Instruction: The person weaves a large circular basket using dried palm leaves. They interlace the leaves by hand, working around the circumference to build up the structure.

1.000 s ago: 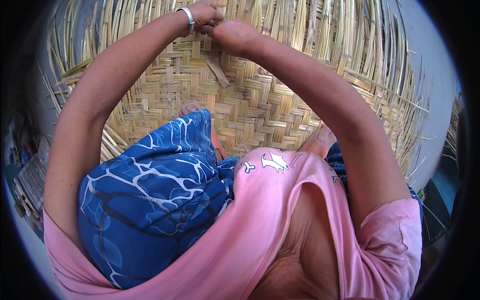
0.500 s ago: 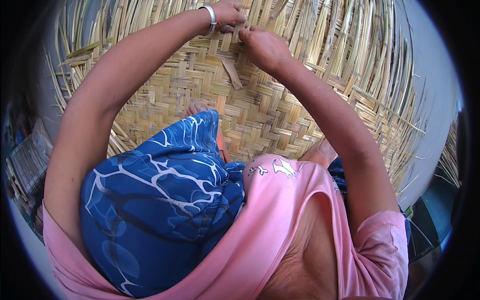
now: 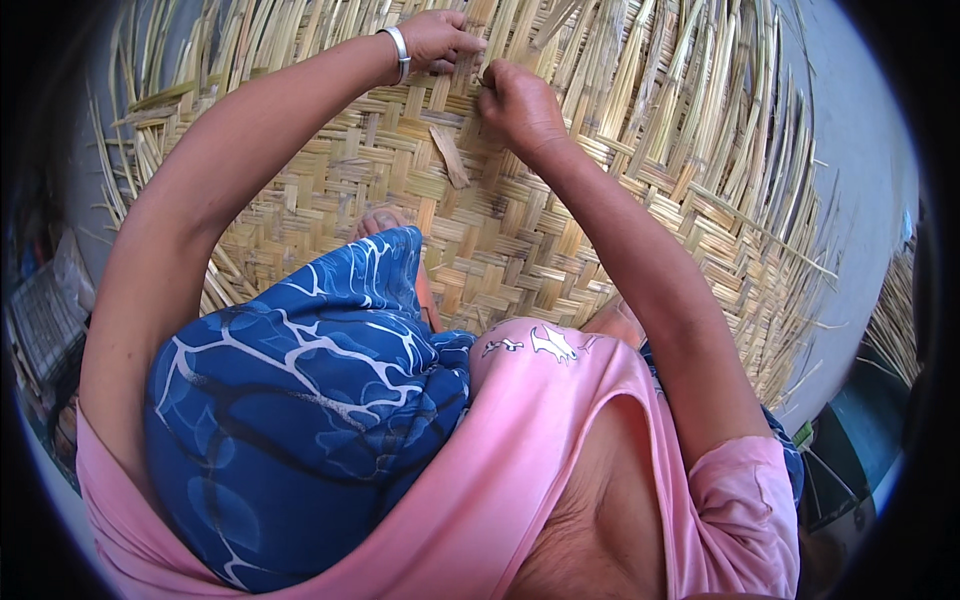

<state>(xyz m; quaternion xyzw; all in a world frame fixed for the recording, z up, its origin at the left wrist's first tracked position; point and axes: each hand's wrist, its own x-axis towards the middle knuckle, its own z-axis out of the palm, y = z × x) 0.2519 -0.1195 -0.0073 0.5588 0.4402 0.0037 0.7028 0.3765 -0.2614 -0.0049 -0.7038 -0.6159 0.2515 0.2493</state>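
Left hand (image 3: 437,42) loosely open; right hand (image 3: 522,105) curled, its grip unclear from here. Seat split-reed strips (image 3: 650,85) snugly against the woven mat (image 3: 490,235).

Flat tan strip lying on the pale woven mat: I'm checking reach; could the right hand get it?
Likely yes: the strip lies uncovered on the mat near the right hand, with nothing visible between them.

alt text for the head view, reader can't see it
A person's left hand, with a silver bracelet, and right hand nearly meet over a straw-coloured woven mat whose loose strips fan out. A flat scrap lies there; below, a pink top and blue patterned cloth.
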